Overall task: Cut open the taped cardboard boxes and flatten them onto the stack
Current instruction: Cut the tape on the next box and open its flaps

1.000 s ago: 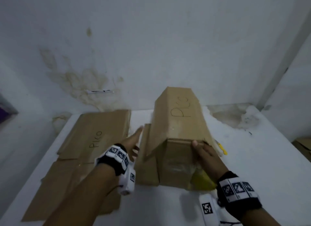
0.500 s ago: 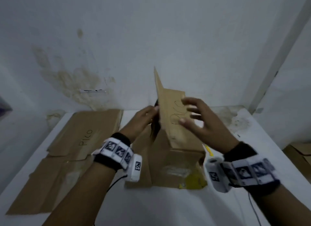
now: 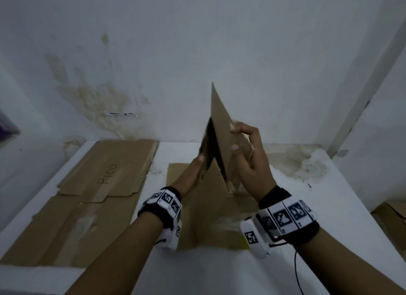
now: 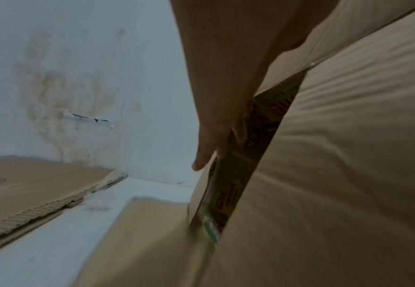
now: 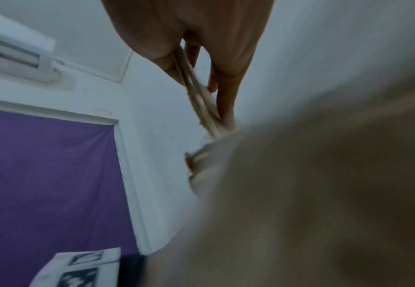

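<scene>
A brown cardboard box (image 3: 220,127) stands tilted on end on the white table (image 3: 329,206), its panels pressed almost flat with a dark gap between them. My left hand (image 3: 195,169) grips the left panel's edge, thumb outside and fingers inside the gap. In the left wrist view my left hand (image 4: 216,136) holds that edge beside printed inner cardboard (image 4: 228,196). My right hand (image 3: 243,149) pinches the right panel's edge. In the right wrist view my right hand (image 5: 201,68) has the cardboard edge (image 5: 196,97) between thumb and fingers. A stack of flattened cardboard (image 3: 98,180) lies to the left.
A stained white wall (image 3: 197,53) rises directly behind the table. Another cardboard box (image 3: 391,217) sits low beyond the table's right edge. A purple cloth (image 5: 49,174) hangs on the wall in the right wrist view.
The box went from lying on the table to standing on end, its panels squeezed together. Both hands rose from its near end to grip the upper panel edges.
</scene>
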